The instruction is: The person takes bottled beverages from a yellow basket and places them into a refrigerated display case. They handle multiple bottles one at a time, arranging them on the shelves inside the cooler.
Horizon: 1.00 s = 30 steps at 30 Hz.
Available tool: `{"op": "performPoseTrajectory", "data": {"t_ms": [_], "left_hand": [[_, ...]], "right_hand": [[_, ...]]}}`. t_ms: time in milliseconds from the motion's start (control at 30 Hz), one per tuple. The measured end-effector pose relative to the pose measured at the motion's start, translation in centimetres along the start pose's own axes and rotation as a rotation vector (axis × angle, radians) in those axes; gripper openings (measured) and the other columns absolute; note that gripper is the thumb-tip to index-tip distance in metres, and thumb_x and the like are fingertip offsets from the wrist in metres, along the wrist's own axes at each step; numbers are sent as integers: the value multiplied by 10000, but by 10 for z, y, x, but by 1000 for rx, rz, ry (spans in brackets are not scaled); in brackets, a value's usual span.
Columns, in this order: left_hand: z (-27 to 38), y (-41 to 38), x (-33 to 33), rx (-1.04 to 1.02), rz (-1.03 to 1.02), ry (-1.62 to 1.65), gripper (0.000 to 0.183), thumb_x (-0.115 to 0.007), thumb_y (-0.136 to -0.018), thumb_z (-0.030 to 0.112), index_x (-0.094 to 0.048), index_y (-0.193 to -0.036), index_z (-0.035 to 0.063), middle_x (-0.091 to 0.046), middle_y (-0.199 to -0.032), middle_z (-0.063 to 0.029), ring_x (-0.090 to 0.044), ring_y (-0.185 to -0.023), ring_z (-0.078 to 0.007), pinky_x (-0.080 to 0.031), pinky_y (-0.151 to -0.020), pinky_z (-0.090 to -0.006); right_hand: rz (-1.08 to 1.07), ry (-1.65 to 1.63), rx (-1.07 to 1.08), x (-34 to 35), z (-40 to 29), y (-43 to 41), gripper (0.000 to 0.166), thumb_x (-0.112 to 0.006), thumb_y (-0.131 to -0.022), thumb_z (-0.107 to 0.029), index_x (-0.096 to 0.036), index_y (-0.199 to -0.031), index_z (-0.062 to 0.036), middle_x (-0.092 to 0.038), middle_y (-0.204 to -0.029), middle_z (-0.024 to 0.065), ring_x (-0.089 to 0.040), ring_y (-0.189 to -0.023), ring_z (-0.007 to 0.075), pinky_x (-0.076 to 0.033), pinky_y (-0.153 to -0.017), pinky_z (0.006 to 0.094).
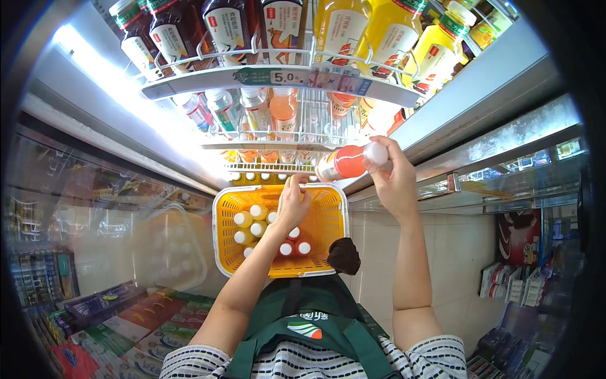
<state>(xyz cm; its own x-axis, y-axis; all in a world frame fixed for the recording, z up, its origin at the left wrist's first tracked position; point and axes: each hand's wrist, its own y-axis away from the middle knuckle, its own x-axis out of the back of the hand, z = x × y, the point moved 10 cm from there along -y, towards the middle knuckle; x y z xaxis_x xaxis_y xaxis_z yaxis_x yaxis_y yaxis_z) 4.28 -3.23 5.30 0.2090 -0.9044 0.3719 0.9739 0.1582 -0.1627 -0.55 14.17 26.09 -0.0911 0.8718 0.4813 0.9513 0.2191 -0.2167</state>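
My right hand (392, 176) grips a bottle of orange-red drink (348, 161) by its white cap end. The bottle is tilted nearly sideways, its base toward the left, in front of the cooler shelves. My left hand (293, 201) is over the far side of a yellow plastic basket (326, 222), fingers loosely curled and thumb apart, with nothing visible in it. Inside the basket stand several white-capped bottles, yellow ones (243, 219) at the left and red ones (304, 248) nearer the middle. My left forearm hides part of them.
Wire-fronted cooler shelves (284, 78) hold several drink bottles on stacked levels. Cooler side frames (473, 113) flank my arms. A glass door (165, 237) stands at the left. Dark bunched cloth (344, 256) sits at the basket's near right corner. Boxed goods (156, 327) lie lower left.
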Motion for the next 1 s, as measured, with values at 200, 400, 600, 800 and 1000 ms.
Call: {"op": "performPoseTrajectory", "data": {"t_ms": [200,400,600,800,1000], "left_hand": [[53,-37,-9,-98,4,71,385,-571,-821,-46,-469,-1189,2,-548,-1095,-145,-629,-846,-194,-516,-721,-295],[70,-73,-18,-169,25,74,388,-548,-791,-62,-470,-1169,-20,-545,-1104,-199,-628,-897,-274,-516,-779,-367],[68,-102,-24,-185,28,-23,372,-527,-809,-47,-479,-1176,-13,-548,-1142,-192,-643,-914,-262,-534,-759,-345],[60,-151,-5,-97,228,-18,142,-586,-845,127,-662,-893,17,-655,-851,-172,-633,-769,-345,-502,-708,-403],[38,-205,-26,198,44,-151,281,-685,-786,371,-722,-889,113,-707,-914,-98,-676,-845,-267,-525,-745,-370]], "right_hand": [[192,14,161,27,-17,-3,334,-622,-859,-37,-521,-1176,-8,-607,-1102,148,-628,-955,256,-540,-770,338],[196,278,334,-3,12,-36,346,-604,-853,-3,-518,-1188,-12,-593,-1143,164,-607,-1030,282,-527,-821,355],[119,279,299,-28,41,-72,378,-586,-852,9,-494,-1218,-5,-551,-1189,171,-568,-1088,328,-488,-901,353],[47,280,286,-31,45,-78,390,-560,-839,49,-486,-1215,-23,-507,-1196,177,-532,-1123,343,-452,-941,370],[95,237,267,-32,45,-60,375,-559,-838,46,-482,-1189,-60,-509,-1155,176,-551,-1050,341,-460,-890,386]]}}
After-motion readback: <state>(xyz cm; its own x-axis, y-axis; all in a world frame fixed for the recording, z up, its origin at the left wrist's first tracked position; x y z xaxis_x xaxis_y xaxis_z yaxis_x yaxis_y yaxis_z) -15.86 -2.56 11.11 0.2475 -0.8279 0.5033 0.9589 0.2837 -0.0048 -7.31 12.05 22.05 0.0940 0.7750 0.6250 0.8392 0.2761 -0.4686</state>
